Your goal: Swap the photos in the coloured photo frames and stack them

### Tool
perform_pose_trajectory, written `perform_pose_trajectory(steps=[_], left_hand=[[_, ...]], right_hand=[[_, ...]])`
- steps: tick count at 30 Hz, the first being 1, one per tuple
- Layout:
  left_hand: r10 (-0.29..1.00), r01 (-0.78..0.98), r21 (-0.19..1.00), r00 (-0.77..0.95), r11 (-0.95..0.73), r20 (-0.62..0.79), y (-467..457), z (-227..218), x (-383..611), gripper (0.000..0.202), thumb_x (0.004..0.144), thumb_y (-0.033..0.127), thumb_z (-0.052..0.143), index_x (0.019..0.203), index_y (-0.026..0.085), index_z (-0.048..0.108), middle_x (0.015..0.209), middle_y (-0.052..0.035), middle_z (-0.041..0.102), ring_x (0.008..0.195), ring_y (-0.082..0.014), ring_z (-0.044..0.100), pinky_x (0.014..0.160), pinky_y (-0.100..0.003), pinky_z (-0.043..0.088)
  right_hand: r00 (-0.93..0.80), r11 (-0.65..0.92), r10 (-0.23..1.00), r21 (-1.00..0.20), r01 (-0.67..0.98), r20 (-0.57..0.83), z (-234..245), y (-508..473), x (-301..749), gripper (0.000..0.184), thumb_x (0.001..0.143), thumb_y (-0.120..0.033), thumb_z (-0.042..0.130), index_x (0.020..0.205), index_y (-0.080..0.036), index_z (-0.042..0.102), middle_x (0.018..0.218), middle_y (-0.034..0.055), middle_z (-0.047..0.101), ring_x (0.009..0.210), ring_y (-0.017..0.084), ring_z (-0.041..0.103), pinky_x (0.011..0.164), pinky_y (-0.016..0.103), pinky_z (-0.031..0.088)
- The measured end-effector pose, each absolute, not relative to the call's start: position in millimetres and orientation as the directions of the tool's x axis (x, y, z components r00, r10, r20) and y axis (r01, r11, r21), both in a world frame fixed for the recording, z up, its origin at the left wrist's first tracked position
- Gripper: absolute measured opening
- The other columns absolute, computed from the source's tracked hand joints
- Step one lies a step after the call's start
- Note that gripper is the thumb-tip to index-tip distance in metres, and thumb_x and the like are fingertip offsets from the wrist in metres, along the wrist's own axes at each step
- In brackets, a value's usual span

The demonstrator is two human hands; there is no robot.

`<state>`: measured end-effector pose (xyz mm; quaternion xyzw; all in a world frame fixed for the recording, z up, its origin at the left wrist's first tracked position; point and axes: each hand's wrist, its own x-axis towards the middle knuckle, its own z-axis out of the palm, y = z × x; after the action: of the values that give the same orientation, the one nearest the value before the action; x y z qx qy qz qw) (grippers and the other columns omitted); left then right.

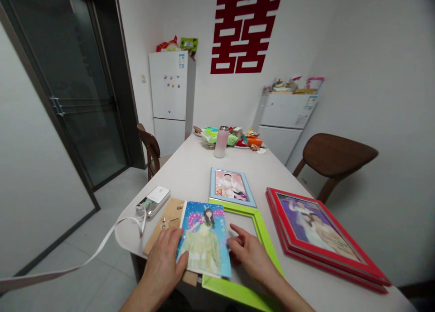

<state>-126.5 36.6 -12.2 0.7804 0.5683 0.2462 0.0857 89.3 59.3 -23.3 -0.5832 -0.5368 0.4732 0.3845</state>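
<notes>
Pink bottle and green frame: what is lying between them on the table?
The blue-framed photo lies between bottle and green frame, in the head view.

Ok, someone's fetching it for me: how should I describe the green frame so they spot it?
At the near end of the long white table, look beneath the right hand. The green frame lies there, partly covered by a picture of a pale-dressed figure. Unlike the blue frame beyond it and the red frames to its right, it is bright lime.
</notes>
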Motion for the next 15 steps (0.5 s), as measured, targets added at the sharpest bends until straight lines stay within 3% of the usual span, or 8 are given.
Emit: perform_pose_trajectory(steps=[4, 9, 13, 15], left_hand=[[0.913, 0.848, 0.38, 0.253, -0.368, 0.319, 33.7, -15.8, -123.9, 0.041, 0.072, 0.024, 0.048, 0.111, 0.012, 0.044, 0.117, -0.0145, 0.045, 0.108, -0.0269, 0.04, 0.091, -0.044, 0.033], [0.837, 0.773, 0.337, 0.438, -0.537, 0.329, 22.3, -15.7, -104.8, 0.065, 0.064, 0.023, 0.057, 0.123, 0.014, 0.033, 0.132, -0.0139, 0.03, 0.119, -0.0286, 0.028, 0.095, -0.047, 0.029], [0.783, 0.755, 0.281, 0.455, -0.592, 0.425, 24.7, -8.8, -94.2, 0.06, 0.064, 0.005, 0.043, 0.123, 0.013, 0.034, 0.13, -0.0137, 0.033, 0.12, -0.0261, 0.027, 0.095, -0.048, 0.028], [0.739, 0.712, 0.311, 0.428, -0.63, 0.52, 29.9, -2.7, -93.1, 0.057, 0.067, 0.002, 0.036, 0.122, 0.013, 0.037, 0.128, -0.0124, 0.037, 0.12, -0.0237, 0.029, 0.096, -0.045, 0.029]], right_hand=[[-0.169, -0.272, 0.948, -0.962, 0.013, -0.271, -16.3, 66.9, 73.7, 0.046, 0.067, -0.027, 0.048, 0.109, -0.009, 0.048, 0.049, -0.0022, 0.057, 0.037, 0.01, 0.048, 0.036, 0.02, 0.037], [-0.21, -0.298, 0.945, -0.923, -0.243, -0.25, 5.2, 61.8, 64.3, 0.029, 0.066, -0.026, 0.05, 0.091, -0.011, 0.057, 0.063, 0.0045, 0.065, 0.051, 0.013, 0.058, 0.046, 0.022, 0.043], [-0.13, -0.229, 0.971, -0.94, -0.255, -0.201, 36.1, 50.3, 62.1, 0.032, 0.066, -0.03, 0.056, 0.093, -0.014, 0.055, 0.071, 0.0036, 0.065, 0.058, 0.014, 0.059, 0.051, 0.024, 0.045], [-0.095, -0.172, 0.984, -0.952, -0.254, -0.153, 48.9, 45.7, 61.9, 0.035, 0.068, -0.035, 0.055, 0.096, -0.015, 0.054, 0.076, 0.0039, 0.065, 0.06, 0.014, 0.059, 0.051, 0.023, 0.045]])
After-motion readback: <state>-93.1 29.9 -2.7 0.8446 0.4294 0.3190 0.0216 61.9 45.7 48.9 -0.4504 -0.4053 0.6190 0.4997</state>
